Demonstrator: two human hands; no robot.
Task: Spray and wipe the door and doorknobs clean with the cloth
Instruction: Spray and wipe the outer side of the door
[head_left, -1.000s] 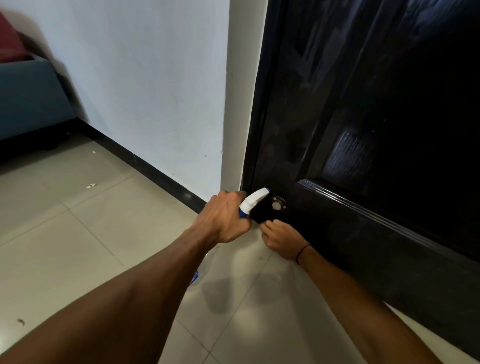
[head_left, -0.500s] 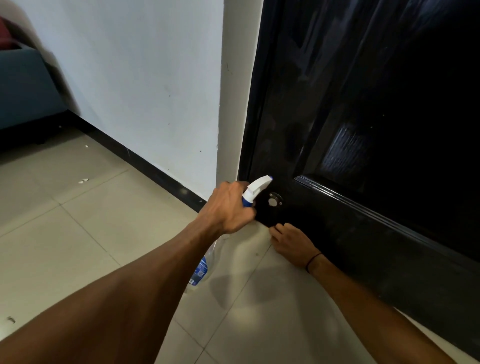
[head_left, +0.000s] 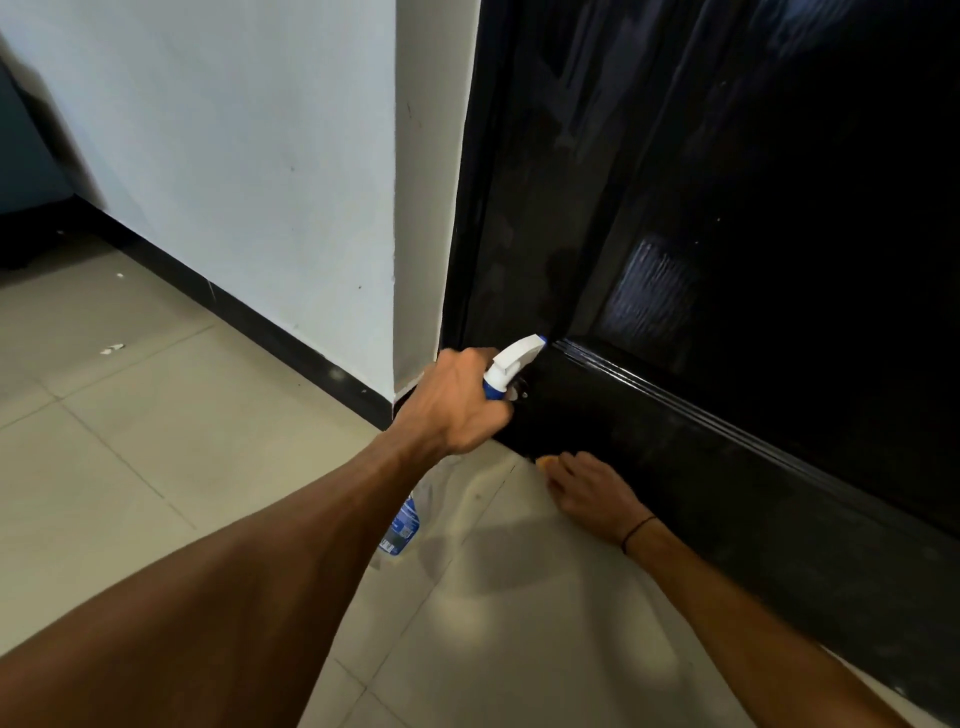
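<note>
Both forearms are bare, no sleeves anywhere in view; the right hand, down by the door, has a thin black band round its wrist; the left hand wears nothing.

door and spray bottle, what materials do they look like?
Door: looks like wood or wood composite under glossy black paint; moulded panel edges, sharp reflections, smeary streaks. Spray bottle in the left hand: plastic, white matte trigger head, blue collar, clear body with label.
</note>
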